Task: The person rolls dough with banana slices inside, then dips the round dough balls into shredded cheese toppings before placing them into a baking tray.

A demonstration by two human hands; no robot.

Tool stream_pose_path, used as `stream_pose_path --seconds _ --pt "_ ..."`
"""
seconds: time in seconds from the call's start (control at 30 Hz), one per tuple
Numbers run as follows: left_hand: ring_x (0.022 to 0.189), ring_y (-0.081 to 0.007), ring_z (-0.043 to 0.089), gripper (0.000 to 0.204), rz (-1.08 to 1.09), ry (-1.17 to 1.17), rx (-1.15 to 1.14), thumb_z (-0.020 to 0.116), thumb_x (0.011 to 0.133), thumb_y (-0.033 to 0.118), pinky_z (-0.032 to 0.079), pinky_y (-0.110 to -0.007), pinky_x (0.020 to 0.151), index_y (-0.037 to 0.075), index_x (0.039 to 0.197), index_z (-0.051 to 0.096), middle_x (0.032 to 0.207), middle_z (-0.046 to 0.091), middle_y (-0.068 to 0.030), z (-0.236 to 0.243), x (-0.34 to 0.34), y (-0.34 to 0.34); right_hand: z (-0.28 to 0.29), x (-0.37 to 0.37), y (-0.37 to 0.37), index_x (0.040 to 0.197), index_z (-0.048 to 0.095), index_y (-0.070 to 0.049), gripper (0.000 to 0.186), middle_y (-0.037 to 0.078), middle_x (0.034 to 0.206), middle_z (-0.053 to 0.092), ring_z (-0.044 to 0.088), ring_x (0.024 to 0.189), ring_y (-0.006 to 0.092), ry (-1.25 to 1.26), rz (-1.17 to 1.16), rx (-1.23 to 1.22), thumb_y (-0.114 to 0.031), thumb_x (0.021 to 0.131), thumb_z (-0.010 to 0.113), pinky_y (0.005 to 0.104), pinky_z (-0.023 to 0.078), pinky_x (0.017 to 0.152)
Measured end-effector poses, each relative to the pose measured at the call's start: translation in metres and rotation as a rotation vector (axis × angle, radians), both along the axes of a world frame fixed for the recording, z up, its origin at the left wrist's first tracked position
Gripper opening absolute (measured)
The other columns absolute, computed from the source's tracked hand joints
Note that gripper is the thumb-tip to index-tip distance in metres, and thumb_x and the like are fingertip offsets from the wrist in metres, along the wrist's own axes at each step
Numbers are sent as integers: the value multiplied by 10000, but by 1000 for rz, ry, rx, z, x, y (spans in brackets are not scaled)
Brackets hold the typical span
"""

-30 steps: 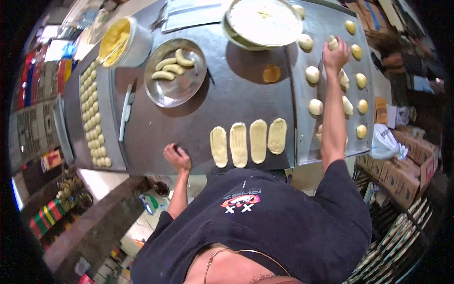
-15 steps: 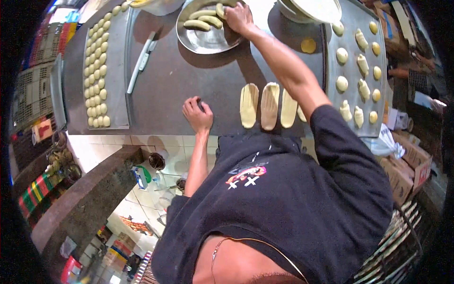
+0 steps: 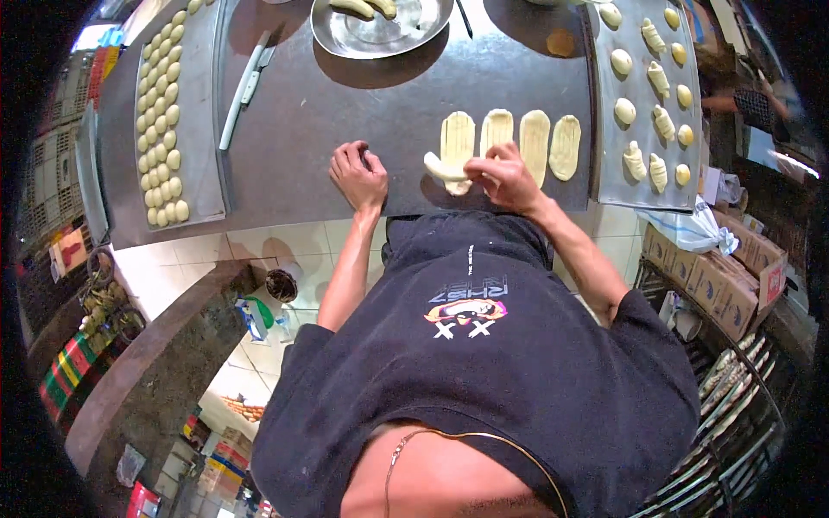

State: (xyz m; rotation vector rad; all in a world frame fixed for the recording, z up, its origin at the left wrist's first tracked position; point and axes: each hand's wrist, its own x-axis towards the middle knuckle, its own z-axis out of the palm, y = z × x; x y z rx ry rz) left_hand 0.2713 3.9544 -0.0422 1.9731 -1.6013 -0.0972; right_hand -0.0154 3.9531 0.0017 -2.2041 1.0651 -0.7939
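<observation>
The right hand (image 3: pixel 507 179) pinches a peeled banana (image 3: pixel 443 169) at the near end of the leftmost dough strip (image 3: pixel 458 134); apparently placing, calling for level release. Left of that strip, the left hand's (image 3: pixel 359 179) grip is unclear.

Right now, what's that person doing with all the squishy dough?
The person's right hand holds what looks like a peeled banana across the near end of the leftmost flat dough strip. Three more strips line up to its right. The left hand rests on the dark table. More bananas sit in the metal bowl, and rolled-up dough pieces lie on the right-hand tray.
</observation>
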Motion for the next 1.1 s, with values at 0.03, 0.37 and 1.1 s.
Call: stream_pose_path --seconds 0.03,0.37,1.1 --pt "973 -293 561 189 -12 -2 -3 622 801 109 412 -442 891 78 987 613 998 587 -97 -1 0 0 -3 2 10 931 705 -156 228 -34 846 679 571 822 186 32 3 1 -42 735 726 352 398 786" --pt "1101 -301 497 353 -249 148 254 750 804 447 333 -508 908 149 986 694 1093 573 -88 4 -64 -36 -46 6 -35 914 747 -171 239 14 1003 723 568 989 256 -83 -443 37 -294 722 820 395 386 923" --pt "1017 -325 554 167 -516 275 -70 737 781 159 412 -480 876 134 944 713 994 609 -114 20 -79 -60 -42 23 -68 858 760 -137 115 78 815 721 649 812 285 -44 -552 -114 -226 803 711 445 462 789"
